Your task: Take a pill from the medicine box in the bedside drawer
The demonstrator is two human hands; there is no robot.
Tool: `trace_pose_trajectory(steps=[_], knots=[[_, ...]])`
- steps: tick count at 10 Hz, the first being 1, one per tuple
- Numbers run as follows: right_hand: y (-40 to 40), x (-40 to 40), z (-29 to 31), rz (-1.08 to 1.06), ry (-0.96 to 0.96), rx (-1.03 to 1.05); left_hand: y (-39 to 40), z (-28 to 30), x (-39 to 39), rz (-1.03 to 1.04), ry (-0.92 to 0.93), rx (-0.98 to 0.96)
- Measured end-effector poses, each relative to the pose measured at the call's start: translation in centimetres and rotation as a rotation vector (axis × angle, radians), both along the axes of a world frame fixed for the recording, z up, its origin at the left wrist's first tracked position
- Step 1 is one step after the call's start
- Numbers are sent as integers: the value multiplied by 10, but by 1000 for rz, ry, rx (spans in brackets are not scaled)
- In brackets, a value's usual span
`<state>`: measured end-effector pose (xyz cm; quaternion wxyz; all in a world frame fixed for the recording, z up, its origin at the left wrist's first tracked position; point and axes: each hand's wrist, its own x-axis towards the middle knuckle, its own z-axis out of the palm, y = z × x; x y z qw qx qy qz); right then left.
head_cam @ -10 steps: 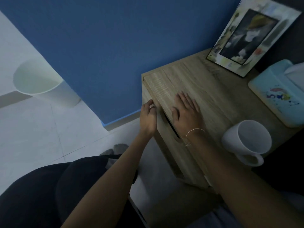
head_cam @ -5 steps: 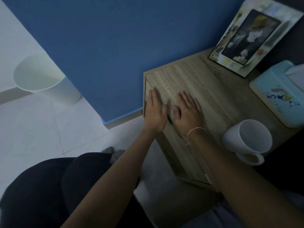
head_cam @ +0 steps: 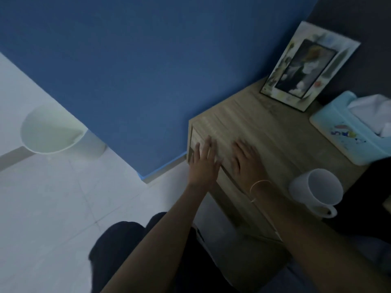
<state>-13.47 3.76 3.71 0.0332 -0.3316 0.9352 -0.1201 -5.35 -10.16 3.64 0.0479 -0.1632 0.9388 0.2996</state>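
Observation:
A light wooden bedside cabinet (head_cam: 275, 127) stands against the blue wall. Its top drawer front (head_cam: 227, 176) is closed flush with the cabinet. My left hand (head_cam: 204, 163) lies flat with fingers spread against the drawer front near the front edge of the cabinet's top. My right hand (head_cam: 245, 159), with a thin bracelet on the wrist, rests palm down on the cabinet's top at that edge. Neither hand holds anything. No medicine box or pill is visible.
A white mug (head_cam: 317, 191) stands on the cabinet's near right corner. A framed picture (head_cam: 306, 66) leans at the back, beside a light blue tissue box (head_cam: 347, 132). A white bin (head_cam: 53, 132) stands on the tiled floor at left. My dark-clothed knees (head_cam: 131, 250) are below.
My left hand went from gripping the drawer's edge to lying flat with fingers spread on the front. The dark gap at the drawer closed. The right hand stayed in place.

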Motion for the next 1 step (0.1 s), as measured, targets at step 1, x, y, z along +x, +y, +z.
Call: trace_pose_trajectory(steps=[1], knots=[[-18,3,35,-59,-192,203,-24,42,17,-49,-171,76]])
